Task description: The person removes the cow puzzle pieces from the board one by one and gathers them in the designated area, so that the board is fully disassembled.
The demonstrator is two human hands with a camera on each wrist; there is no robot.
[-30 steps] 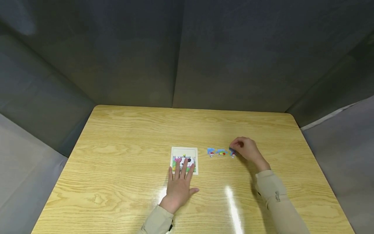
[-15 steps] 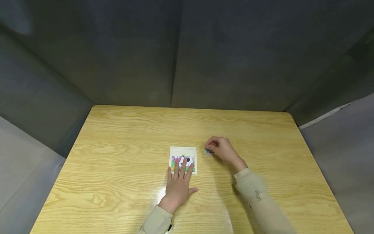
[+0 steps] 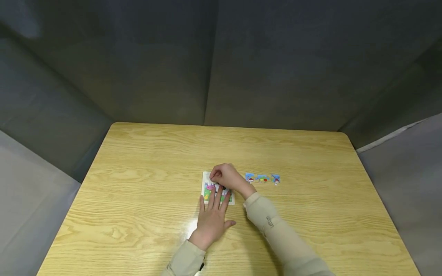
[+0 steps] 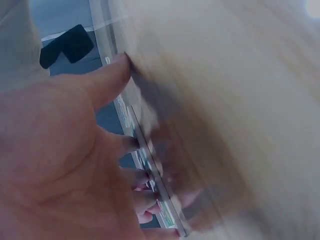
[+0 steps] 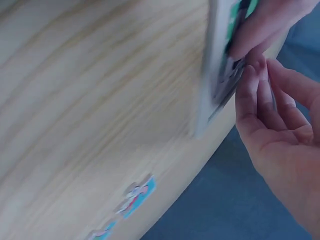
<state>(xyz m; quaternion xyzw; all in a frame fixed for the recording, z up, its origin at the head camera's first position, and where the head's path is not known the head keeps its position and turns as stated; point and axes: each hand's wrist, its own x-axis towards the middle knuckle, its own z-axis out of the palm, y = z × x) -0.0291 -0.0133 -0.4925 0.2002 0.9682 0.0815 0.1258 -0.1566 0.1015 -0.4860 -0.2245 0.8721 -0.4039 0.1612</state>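
Your left hand [image 3: 210,222] lies palm down, fingers spread, across the lower half of a square, white-rimmed jigsaw tray [image 3: 203,190] on the wood-grain tabletop [image 3: 155,165]. Your right hand [image 3: 230,178] bends over the tray's upper part, thumb and fingertips drawn together; whether they pinch anything is hard to tell from these angles. Pink and green artwork shows between the spread fingers. Just beside the tray, to your right, three blue jigsaw pieces [image 3: 263,178] sit in a row. Dark fabric panels [image 3: 276,76] stand behind.
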